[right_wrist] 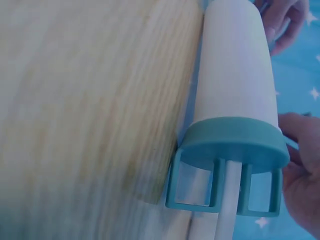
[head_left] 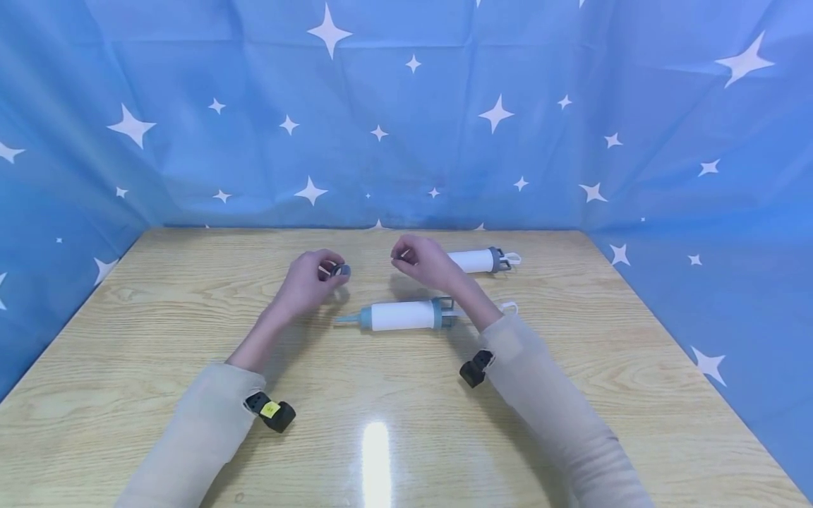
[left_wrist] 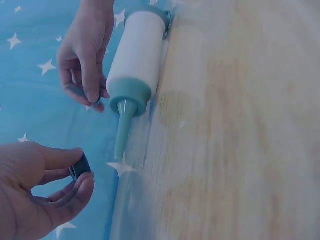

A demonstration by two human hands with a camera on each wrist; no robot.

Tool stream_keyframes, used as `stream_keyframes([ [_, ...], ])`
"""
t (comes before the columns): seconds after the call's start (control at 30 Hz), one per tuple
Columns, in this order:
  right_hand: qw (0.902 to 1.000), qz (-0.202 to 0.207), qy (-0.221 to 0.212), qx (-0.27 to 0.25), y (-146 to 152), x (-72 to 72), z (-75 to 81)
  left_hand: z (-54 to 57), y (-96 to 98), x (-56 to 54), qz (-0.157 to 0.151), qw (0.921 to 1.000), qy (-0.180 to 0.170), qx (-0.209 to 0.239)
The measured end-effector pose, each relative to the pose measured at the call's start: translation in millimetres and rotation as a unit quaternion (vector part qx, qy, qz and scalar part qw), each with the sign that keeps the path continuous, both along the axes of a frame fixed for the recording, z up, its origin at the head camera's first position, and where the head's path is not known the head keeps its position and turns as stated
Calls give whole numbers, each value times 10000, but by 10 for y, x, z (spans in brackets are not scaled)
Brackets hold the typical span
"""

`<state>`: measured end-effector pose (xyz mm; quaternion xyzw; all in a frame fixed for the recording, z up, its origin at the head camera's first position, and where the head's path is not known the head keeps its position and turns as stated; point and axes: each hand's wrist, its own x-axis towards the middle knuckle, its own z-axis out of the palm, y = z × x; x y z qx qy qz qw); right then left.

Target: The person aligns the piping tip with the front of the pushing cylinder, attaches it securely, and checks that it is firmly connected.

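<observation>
Between thumb and fingertips, my left hand (head_left: 306, 283) pinches a small dark grey ring (head_left: 344, 270), raised over the table; in the left wrist view the ring (left_wrist: 80, 167) is seen nearly edge-on. My right hand (head_left: 427, 262) has its fingers curled around a small blue-grey piece (left_wrist: 97, 103), mostly hidden by the fingers. In front of the hands lies a white-barrelled syringe (head_left: 403, 316) with a teal nozzle (left_wrist: 123, 131) pointing left and a teal looped collar (right_wrist: 232, 142). Behind my right hand lies a second white syringe (head_left: 471, 261) with a dark grey collar, its left end hidden.
The wooden table (head_left: 127, 339) runs back to a blue curtain (head_left: 254, 85) with white stars, which also hangs along both sides. White plunger handles (head_left: 512, 259) stick out from the right ends of the syringes. A bright light reflection lies on the front of the table.
</observation>
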<state>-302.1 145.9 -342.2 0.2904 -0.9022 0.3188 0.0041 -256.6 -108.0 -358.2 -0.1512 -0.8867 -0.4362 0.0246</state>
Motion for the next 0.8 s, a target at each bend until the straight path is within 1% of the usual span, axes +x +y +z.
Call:
stream_keyframes([
  [0.07, 10000, -1, 89, -34, -5, 38, 10, 23, 28, 47, -67, 9999, 122, 60],
  [0.17, 9996, 71, 236, -122, -8, 86, 23, 53, 77, 120, -164, 9989, 403, 148],
  [0.27, 9982, 212, 540, -120, 7, 140, 49, 87, 127, 191, -217, 9975, 625, 248],
  [0.43, 9923, 509, 1090, -293, 73, 262, 78, 140, 176, 311, -267, 9948, 864, 465],
  [0.57, 9873, 698, 1337, -501, 118, 378, 86, 157, 199, 389, -350, 9927, 927, 681],
  [0.67, 9823, 879, 1561, -552, 128, 457, 100, 170, 217, 444, -443, 9916, 892, 827],
  [0.8, 9768, 1051, 1764, -607, 124, 550, 112, 193, 245, 519, -546, 9896, 930, 954],
])
